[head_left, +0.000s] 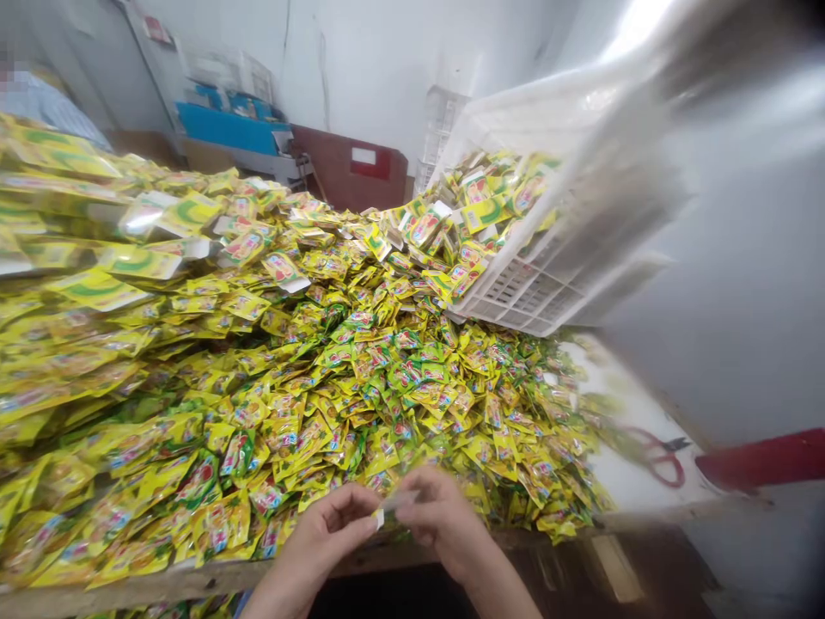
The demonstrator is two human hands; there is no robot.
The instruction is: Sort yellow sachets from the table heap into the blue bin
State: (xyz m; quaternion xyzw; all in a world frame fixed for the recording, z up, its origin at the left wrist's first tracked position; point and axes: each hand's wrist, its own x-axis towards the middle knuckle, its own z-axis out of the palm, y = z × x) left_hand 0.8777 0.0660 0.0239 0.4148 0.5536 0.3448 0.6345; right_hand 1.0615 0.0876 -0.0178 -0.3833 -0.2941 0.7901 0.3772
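Both hands meet at the near edge of a table. My left hand (335, 526) and my right hand (433, 516) pinch a small pale packet (394, 509) between their fingertips. It is blurred, so its print cannot be read. Right behind the hands lies a big heap of small yellow-green sachets (361, 370) that covers most of the table. A tilted white plastic crate (547, 275) at the back right holds more of these sachets, and they spill from it onto the heap.
Flat yellow cartons (129, 258) are stacked along the left. Red-handled scissors (657, 451) lie on the bare white tabletop at the right. A red object (766, 458) sticks in from the right edge. A person's striped sleeve (51, 103) shows far left. The wooden table edge (193, 578) runs below.
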